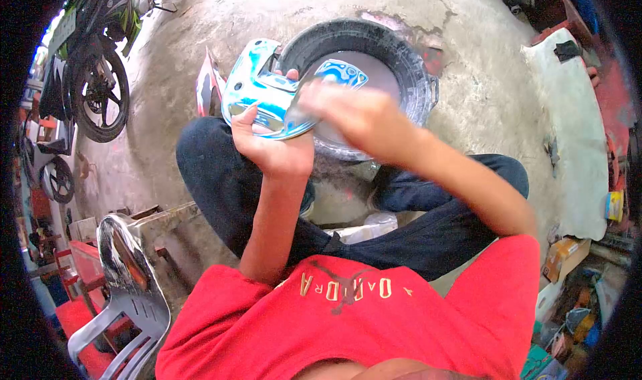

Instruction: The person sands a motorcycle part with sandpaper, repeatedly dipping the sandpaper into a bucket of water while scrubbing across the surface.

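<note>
My left hand (277,151) holds a glossy blue-and-white curved plastic panel (257,85) from below, with the thumb over its near edge and fingertips showing at the far side. The panel is tilted over the near left rim of a round black basin (416,62) holding cloudy greyish liquid (371,75). My right hand (358,116) lies over the panel's right part, blurred by motion, its fingers pressed together. A dark grey patch shows under those fingertips; whatever they hold is too smeared to make out.
A red-and-white panel piece (209,85) stands left of the basin. Motorcycle wheels (100,89) are at the far left. A worn plastic chair (137,300) is at lower left. A large pale panel (568,132) lies at right, near a cardboard box (565,259).
</note>
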A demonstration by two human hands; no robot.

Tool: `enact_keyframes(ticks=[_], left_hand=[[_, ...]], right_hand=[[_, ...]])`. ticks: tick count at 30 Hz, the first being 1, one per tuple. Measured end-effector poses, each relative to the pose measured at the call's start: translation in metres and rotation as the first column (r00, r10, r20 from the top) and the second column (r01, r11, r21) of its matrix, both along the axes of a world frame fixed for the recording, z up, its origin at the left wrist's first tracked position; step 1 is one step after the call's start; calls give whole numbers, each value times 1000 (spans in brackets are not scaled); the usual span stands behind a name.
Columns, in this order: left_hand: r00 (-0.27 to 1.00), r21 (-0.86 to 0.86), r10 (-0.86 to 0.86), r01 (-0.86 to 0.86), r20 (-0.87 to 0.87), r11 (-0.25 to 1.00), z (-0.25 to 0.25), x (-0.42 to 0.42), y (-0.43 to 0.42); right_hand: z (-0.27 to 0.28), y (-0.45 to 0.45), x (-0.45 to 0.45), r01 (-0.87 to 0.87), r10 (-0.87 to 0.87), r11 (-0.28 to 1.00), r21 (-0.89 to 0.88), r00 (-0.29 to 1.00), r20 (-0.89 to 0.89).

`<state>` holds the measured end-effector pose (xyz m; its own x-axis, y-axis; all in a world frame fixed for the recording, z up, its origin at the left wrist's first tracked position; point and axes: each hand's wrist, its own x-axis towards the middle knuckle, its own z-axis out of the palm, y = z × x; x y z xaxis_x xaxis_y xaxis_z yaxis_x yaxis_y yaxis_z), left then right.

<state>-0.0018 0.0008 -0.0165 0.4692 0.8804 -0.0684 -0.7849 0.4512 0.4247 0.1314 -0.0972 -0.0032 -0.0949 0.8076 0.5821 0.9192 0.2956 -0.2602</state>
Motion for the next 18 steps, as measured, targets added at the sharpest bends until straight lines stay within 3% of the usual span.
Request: enact_keyframes(ticks=[1, 3, 5, 6, 9, 12, 15, 18], left_hand=[[1000, -17, 3, -3, 20, 1000, 2, 1, 0], [999, -47, 40, -41, -14, 998, 8, 1, -4], [998, 5, 61, -61, -10, 998, 13, 2, -6], [999, 24, 32, -31, -8, 999, 0, -1, 2], [1000, -4, 18, -18, 13, 1000, 8, -2, 1], [999, -29, 31, -31, 10, 999, 7, -1, -3], [998, -13, 56, -56, 5, 998, 7, 2, -1], [1000, -31, 15, -14, 19, 999, 3, -1, 3]], right_hand=[[-3, 5, 17, 14, -15, 1000, -21, 1000, -25], [4, 7, 37, 168, -184, 950, -263, 982, -38], [-9, 0, 13, 140, -138, 983, -117, 990, 20], [0, -5, -3, 30, -29, 999, -36, 999, 34], [6, -3, 4, -58, 57, 998, -26, 998, -18], [-3, 8, 43, 174, -185, 951, -254, 983, -20], [1, -6, -1, 24, -24, 999, -21, 1000, 14], [-3, -1, 14, 23, -24, 998, -65, 1000, -5]])
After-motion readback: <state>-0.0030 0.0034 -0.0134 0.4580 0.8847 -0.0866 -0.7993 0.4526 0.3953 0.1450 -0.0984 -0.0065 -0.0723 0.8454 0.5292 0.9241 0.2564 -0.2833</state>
